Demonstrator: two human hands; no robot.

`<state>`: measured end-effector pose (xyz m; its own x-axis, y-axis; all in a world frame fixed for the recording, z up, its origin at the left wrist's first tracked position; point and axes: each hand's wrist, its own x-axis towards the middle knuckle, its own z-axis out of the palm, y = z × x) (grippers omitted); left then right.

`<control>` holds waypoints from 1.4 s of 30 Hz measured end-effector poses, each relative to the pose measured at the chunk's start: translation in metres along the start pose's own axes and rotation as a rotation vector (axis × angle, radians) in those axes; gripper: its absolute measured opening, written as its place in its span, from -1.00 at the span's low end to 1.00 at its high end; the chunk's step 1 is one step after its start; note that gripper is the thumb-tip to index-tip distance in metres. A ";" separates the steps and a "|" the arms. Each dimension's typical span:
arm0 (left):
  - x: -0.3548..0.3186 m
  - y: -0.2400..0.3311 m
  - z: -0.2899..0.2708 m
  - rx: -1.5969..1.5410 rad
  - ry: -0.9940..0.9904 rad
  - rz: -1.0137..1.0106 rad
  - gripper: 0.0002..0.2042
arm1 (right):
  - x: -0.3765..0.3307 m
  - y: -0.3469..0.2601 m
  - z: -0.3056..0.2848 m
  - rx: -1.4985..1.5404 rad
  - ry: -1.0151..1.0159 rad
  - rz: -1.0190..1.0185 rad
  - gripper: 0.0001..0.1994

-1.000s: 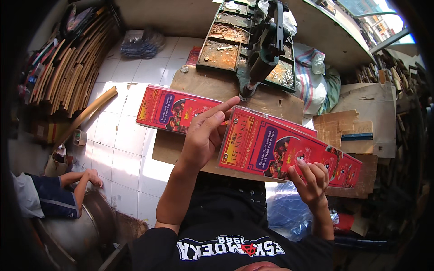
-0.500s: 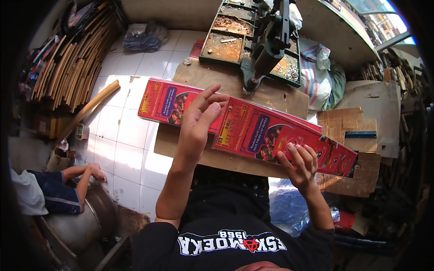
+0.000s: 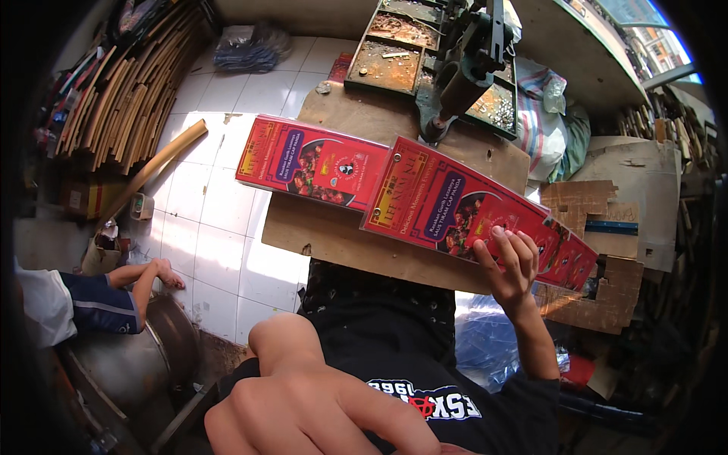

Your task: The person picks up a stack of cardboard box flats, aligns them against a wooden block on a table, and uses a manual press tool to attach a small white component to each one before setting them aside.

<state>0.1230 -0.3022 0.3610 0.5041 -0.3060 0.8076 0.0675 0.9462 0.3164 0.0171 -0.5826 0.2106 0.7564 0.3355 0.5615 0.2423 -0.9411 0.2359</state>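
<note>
A long red printed card strip lies across a brown board on my lap. Its left panel rests flat on the board. Its right panel is joined to it by small rivets. My right hand grips the right end of the strip, fingers curled over the top of several stacked red cards. My left hand is raised close to the camera at the bottom edge, holding nothing, with its fingers loosely spread.
A dark metal press and trays of small metal parts stand beyond the board. Bundled strips and a cardboard tube lie left. Another person sits lower left by a metal pot. Cardboard scraps lie right.
My left hand has lifted off the middle of the red strip and come up close to the camera. My right hand keeps its hold on the right end.
</note>
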 end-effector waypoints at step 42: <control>-0.157 0.047 -0.143 0.896 0.821 -0.591 -0.71 | -0.036 0.019 -0.030 -0.079 -0.042 0.886 -0.25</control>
<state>0.1705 -0.1948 0.1778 0.9815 -0.1914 0.0099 0.0304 0.2063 0.9780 -0.0241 -0.6110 0.2187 0.6684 -0.5173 0.5345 -0.4837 -0.8482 -0.2159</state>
